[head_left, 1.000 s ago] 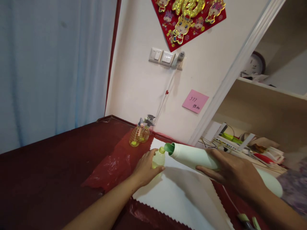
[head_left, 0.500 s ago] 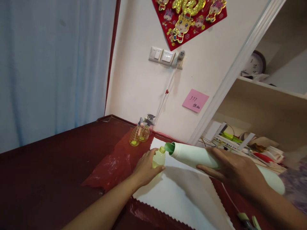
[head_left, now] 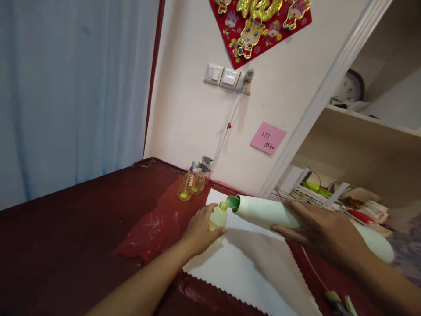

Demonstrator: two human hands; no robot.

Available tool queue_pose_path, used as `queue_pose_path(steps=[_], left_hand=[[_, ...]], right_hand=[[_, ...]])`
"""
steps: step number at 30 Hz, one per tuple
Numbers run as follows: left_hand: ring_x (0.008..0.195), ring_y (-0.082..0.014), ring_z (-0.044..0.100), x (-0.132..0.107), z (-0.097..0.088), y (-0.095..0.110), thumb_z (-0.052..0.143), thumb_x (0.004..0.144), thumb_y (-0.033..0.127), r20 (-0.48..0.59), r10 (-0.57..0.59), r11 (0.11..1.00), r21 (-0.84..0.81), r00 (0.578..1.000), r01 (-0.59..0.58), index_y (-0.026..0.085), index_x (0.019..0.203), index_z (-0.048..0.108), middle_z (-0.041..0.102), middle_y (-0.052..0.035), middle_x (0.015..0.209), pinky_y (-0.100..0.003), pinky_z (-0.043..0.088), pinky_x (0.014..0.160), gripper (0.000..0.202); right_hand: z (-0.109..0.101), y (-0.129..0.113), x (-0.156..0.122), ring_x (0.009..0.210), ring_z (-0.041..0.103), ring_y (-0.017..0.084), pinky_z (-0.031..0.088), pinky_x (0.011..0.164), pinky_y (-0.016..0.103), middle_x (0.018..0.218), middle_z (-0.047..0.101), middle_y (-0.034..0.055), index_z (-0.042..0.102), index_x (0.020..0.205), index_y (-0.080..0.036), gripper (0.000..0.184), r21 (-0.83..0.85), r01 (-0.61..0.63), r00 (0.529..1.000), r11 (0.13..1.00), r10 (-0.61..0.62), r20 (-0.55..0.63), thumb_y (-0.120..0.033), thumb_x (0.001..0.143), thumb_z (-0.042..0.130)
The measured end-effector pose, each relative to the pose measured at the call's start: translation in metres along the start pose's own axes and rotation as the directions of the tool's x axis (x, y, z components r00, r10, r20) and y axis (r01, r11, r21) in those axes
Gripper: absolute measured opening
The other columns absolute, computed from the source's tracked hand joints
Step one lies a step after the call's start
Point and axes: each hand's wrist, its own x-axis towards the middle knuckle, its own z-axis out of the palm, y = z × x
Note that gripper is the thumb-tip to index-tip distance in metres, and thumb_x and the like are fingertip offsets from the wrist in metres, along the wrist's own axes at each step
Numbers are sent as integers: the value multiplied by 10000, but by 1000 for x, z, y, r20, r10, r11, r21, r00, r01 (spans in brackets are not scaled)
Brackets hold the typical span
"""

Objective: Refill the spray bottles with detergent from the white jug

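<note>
My left hand (head_left: 201,228) is wrapped round a small clear yellowish bottle (head_left: 217,218), which stands upright with its neck uncapped. In my right hand (head_left: 317,226) lies a long pale green bottle (head_left: 259,212), tilted nearly level. Its darker green spout (head_left: 233,203) meets the mouth of the small bottle. Whether liquid is flowing cannot be made out. Under both is a white sheet (head_left: 263,267) with a zigzag edge. Beyond my left hand, two yellowish bottles (head_left: 186,188) with grey tops stand close together near the wall.
Red plastic film (head_left: 154,228) covers part of the dark red table (head_left: 82,228). A green-and-grey handled tool (head_left: 338,303) lies at the lower right. Shelves with a clock (head_left: 350,87) and clutter rise at the right. A blue curtain (head_left: 72,87) hangs at left.
The pale green bottle and my right hand have shifted very slightly. My left hand and the small bottle look almost unmoved.
</note>
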Motion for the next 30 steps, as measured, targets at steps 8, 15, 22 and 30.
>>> queue_pose_path(steps=[8, 15, 22, 30], left_hand=[[1242, -340, 534, 1, 2, -1, 724, 749, 393, -8, 3, 1000, 5, 1000, -2, 236, 1360, 469, 583, -133, 1352, -475, 418, 1042, 681], [1239, -339, 536, 0, 1, -3, 718, 757, 403, -4, 8, 1000, 12, 1000, -8, 238, 1365, 463, 586, -136, 1346, -478, 419, 1041, 680], [1239, -332, 542, 0, 2, -4, 717, 752, 409, -11, 16, 1000, 15, 1000, -16, 252, 1359, 468, 590, -121, 1344, -451, 421, 1031, 675], [1235, -332, 535, 0, 3, -5, 715, 753, 427, -11, 13, 1000, 15, 1000, -13, 254, 1361, 463, 586, -122, 1350, -464, 414, 1031, 681]], right_hand=[[1, 1, 0, 577, 663, 235, 408, 474, 329, 750, 688, 45, 607, 977, -232, 460, 34, -11, 1000, 999, 10, 25, -660, 918, 451], [0, 3, 2, 562, 659, 222, 373, 471, 311, 743, 681, 34, 620, 981, -216, 495, 19, 16, 1000, 1000, -16, 9, -670, 921, 432], [-5, 3, 6, 562, 658, 206, 379, 476, 303, 740, 678, 35, 618, 1003, -206, 507, 8, 41, 999, 999, -41, 4, -668, 931, 422], [-6, 5, 9, 550, 645, 192, 392, 479, 297, 736, 665, 23, 604, 993, -211, 510, 24, 54, 998, 998, -54, -11, -671, 941, 389]])
